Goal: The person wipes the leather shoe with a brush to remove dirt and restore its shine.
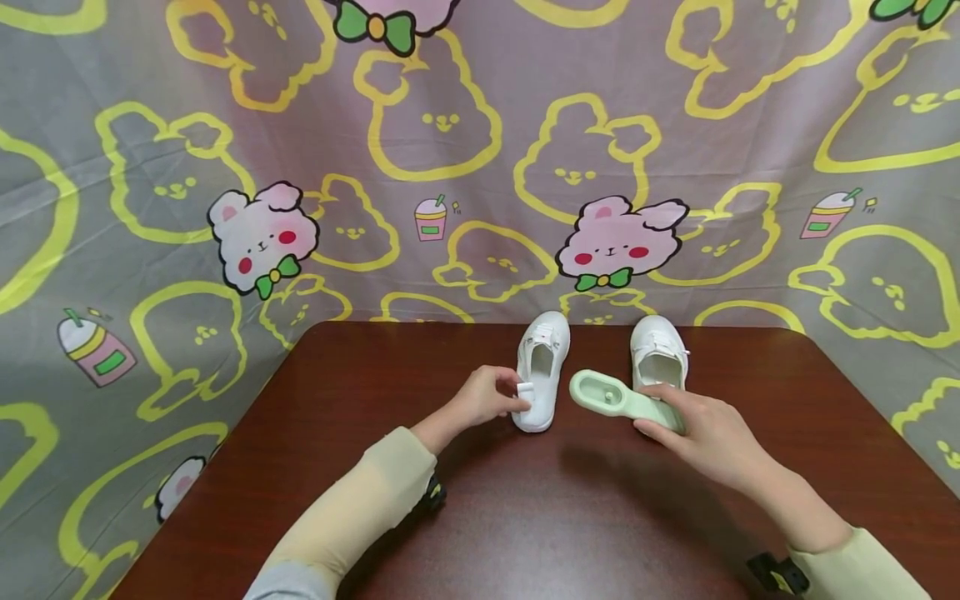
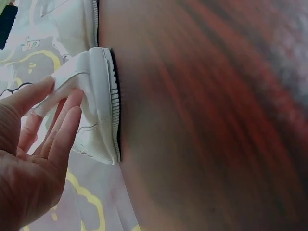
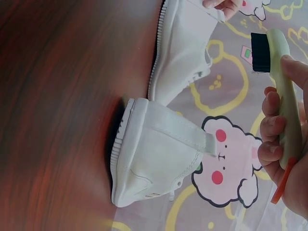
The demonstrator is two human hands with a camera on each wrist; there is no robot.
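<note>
Two white shoes stand side by side on the table, toes toward the patterned cloth. At the heel of the left shoe (image 1: 542, 367), my left hand (image 1: 487, 395) pinches the pull tab between thumb and fingers. The left wrist view shows that hand (image 2: 41, 139) against the back of the shoe (image 2: 98, 96). My right hand (image 1: 708, 429) grips a pale green shoe brush (image 1: 626, 403) in the air, just in front of the right shoe (image 1: 658, 346) and partly hiding it. Black bristles (image 3: 261, 53) on the brush point down toward the table in the right wrist view.
Dark brown wooden table (image 1: 480, 517) under the shoes. Behind it hangs a grey-pink cloth (image 1: 480, 100) with cartoon bears, close to the shoe toes. An orange strap (image 3: 284, 180) hangs at the brush's handle end.
</note>
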